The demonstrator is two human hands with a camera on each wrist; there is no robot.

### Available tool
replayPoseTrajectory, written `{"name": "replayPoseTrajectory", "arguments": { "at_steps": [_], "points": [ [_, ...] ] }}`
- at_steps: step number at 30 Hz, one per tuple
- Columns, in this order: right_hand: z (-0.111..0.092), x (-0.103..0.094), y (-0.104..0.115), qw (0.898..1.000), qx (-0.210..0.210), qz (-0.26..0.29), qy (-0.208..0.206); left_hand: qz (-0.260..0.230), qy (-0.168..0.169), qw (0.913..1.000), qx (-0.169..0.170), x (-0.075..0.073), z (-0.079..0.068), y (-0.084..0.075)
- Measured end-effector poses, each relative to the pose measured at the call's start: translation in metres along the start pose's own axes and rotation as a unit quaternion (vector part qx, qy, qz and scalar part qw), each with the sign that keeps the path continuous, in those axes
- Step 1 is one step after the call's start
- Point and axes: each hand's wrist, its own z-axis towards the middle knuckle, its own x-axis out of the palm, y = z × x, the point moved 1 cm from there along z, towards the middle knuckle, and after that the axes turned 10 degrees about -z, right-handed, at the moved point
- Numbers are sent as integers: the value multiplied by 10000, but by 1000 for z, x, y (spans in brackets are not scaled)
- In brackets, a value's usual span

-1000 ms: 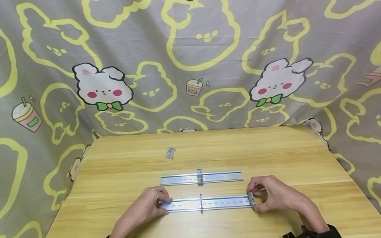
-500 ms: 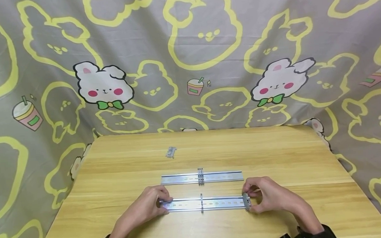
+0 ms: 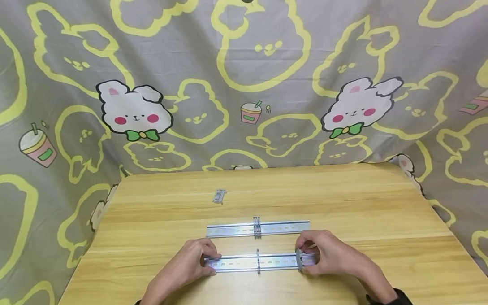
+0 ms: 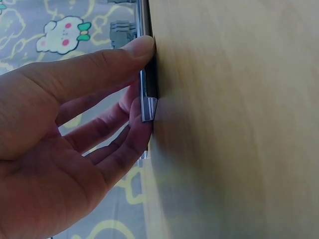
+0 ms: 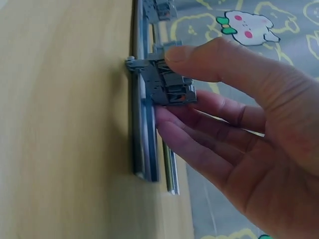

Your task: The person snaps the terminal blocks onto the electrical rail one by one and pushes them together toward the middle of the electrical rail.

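A slotted metal DIN rail (image 3: 236,263) lies across the near part of the table. My left hand (image 3: 187,263) grips its left end between thumb and fingers, thumb on the near edge. Toward the rail's right end, my right hand (image 3: 328,253) pinches a grey terminal block (image 5: 167,82); it sits across the rail, whose end sticks out past it under the fingers. One thin grey terminal block (image 3: 258,261) stands on the rail near its middle.
Behind lies a second, parallel DIN rail (image 3: 284,227) with several thin grey blocks (image 3: 257,227) clustered at its middle. A loose grey terminal block (image 3: 219,196) lies flat farther back on the wooden table (image 3: 350,193). A patterned curtain (image 3: 235,139) surrounds the table.
My right hand has slid left with the terminal block, from the rail's right end inward along it. My left hand and the rail have stayed in place.
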Motion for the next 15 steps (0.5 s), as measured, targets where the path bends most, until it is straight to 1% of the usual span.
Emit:
{"name": "replayPoseTrajectory", "arguments": {
  "at_steps": [8,15],
  "points": [
    [13,13,8,9999,-67,69,-71,-20,-3,10000,-11,0,-1,0],
    [20,19,14,10000,39,44,-17,-57,24,10000,-4,0,0,-1]
  ]
}}
